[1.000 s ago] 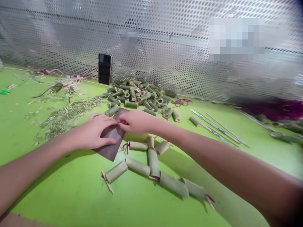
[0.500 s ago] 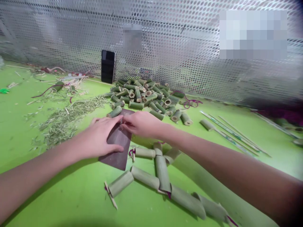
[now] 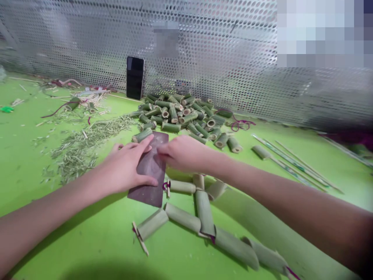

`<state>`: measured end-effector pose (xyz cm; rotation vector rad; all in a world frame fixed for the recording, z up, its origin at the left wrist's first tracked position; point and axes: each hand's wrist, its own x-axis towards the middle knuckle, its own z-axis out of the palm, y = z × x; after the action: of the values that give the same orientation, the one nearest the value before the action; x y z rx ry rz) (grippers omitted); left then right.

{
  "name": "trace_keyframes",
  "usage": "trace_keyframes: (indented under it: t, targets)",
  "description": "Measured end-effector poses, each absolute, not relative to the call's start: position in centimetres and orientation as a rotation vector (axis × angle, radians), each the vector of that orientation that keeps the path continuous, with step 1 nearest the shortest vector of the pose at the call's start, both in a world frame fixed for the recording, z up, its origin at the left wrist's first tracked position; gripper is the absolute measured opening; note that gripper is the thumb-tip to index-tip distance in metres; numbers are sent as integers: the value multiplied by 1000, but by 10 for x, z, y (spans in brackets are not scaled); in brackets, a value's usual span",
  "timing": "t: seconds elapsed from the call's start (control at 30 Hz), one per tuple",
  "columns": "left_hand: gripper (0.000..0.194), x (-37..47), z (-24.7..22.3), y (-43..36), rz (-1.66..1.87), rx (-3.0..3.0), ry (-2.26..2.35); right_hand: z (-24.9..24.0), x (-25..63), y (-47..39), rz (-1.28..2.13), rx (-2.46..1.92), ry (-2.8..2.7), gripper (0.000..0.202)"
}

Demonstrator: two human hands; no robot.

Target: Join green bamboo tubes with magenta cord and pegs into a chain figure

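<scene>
A dark brown rectangular sheet (image 3: pixel 150 171) lies on the green table (image 3: pixel 101 241). My left hand (image 3: pixel 126 163) rests spread on its left side, thumb and index finger apart. Over the upper right part of the sheet, my right hand (image 3: pixel 180 152) has its fingers curled together; whatever is between them is hidden. A short bamboo piece (image 3: pixel 142 135) touches the sheet's top left corner, beside my left index fingertip. Nearer to me, light green bamboo tubes (image 3: pixel 183 218) are joined by purple cord into a branching figure, with a small stick (image 3: pixel 140 239) at one end.
Many cut bamboo pieces (image 3: pixel 173 116) are heaped behind my hands. A phone (image 3: pixel 135 77) leans on the perforated metal screen (image 3: pixel 96 50). Shavings (image 3: pixel 77 155) lie at the left, thin sticks (image 3: pixel 305 167) at the right, and purple cord (image 3: pixel 241 124) beside the heap.
My right hand has moved slightly right over the sheet, away from my left fingertips. The view has shifted a little. My left hand stays on the sheet.
</scene>
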<state>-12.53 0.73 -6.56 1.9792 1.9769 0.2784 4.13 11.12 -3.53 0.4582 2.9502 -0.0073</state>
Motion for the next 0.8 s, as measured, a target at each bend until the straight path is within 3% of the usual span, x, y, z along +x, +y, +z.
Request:
trace_keyframes:
  t: [0.2,0.3,0.43,0.53,0.67,0.8]
  targets:
    - [129,-122,-64,7,246,1924,2059,-34,40,119,-230,267,2929,29]
    - [132,-121,-64,7,236,1940,2072,-34,42,122,-89,450,2963,28]
    - [128,-121,-65,7,262,1953,2034,-34,44,119,-172,341,2907,28]
    - [127,-120,-64,6,260,1947,2047,-34,44,115,25,482,2935,27]
    - [129,-118,-60,5,230,1895,2077,-33,41,111,-27,279,2899,21]
    - [126,-117,-60,5,222,1912,2085,-29,37,113,89,360,2924,24]
